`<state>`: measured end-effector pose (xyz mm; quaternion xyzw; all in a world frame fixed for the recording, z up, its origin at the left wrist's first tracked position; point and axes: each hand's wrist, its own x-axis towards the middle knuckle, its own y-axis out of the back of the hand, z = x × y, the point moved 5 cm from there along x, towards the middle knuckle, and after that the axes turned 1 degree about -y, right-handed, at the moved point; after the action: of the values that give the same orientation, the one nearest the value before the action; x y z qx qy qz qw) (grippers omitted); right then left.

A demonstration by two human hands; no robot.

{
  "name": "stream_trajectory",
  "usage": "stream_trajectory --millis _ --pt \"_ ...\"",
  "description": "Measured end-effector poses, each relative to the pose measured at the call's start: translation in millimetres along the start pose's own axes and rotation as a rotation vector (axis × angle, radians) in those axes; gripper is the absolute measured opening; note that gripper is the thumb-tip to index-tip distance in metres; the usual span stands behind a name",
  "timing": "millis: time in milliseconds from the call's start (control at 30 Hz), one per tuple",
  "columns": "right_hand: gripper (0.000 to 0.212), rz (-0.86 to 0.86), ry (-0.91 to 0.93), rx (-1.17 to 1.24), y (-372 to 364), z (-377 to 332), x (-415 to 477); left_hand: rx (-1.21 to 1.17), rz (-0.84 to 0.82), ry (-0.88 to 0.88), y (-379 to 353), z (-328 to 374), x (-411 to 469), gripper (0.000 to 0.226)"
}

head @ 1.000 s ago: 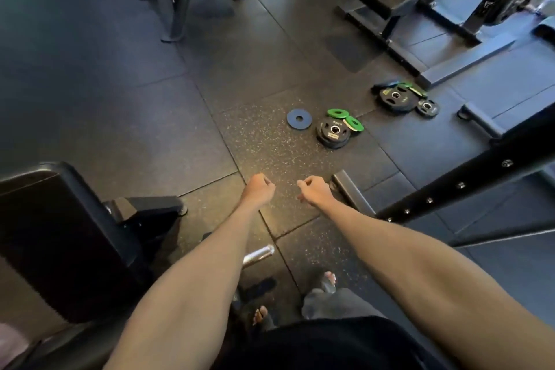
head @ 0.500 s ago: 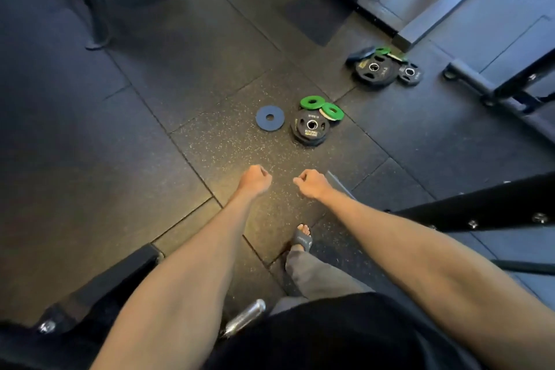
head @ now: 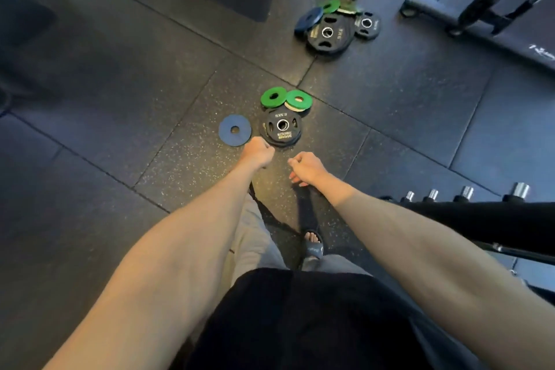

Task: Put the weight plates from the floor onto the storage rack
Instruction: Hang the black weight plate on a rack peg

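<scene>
Green, blue and black weight plates lay on the floor [head: 90,105], so the job had hardly begun. One bunch sat just in front of the hands, in the middle of the floor: a blue plate [head: 235,130] lying flat, a black plate [head: 281,127] just beside it, and two green plates [head: 286,98] touching the black one's far side. A second bunch [head: 336,25] lay farther off, near the floor's far edge, with a bigger black plate, a small black one, a blue one and some green.

The left hand [head: 257,154] and the right hand [head: 305,167] hung low over the floor, near the first bunch. Both had their fingers curled in and held nothing.

Shiny pegs of the storage rack [head: 464,193] showed at the floor's right edge. None of those pegs had a plate on it. It looked like every plate was left to move.
</scene>
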<state>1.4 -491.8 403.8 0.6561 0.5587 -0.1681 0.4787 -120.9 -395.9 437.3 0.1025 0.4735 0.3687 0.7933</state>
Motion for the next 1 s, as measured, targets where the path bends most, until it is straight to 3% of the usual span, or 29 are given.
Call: stream_trajectory --millis 233,433,633,800,1000 --pt "0.029 0.059 -0.146 0.161 11 -66 100 0.193 -0.173 -0.057 46 40 133 0.029" --pt "0.028 0.109 -0.214 0.287 22 -88 177 0.288 -0.26 0.008 54 30 240 0.02" --pt "0.031 0.149 -0.271 0.296 6 -44 284 0.277 -0.288 0.095 7 -5 350 0.031" --pt "0.03 0.113 -0.345 0.31 -39 17 407 0.276 -0.324 0.171 -73 -54 459 0.031" --pt "0.04 0.169 -0.449 0.251 -71 83 517 0.213 -0.226 0.353 -154 -122 554 0.049"
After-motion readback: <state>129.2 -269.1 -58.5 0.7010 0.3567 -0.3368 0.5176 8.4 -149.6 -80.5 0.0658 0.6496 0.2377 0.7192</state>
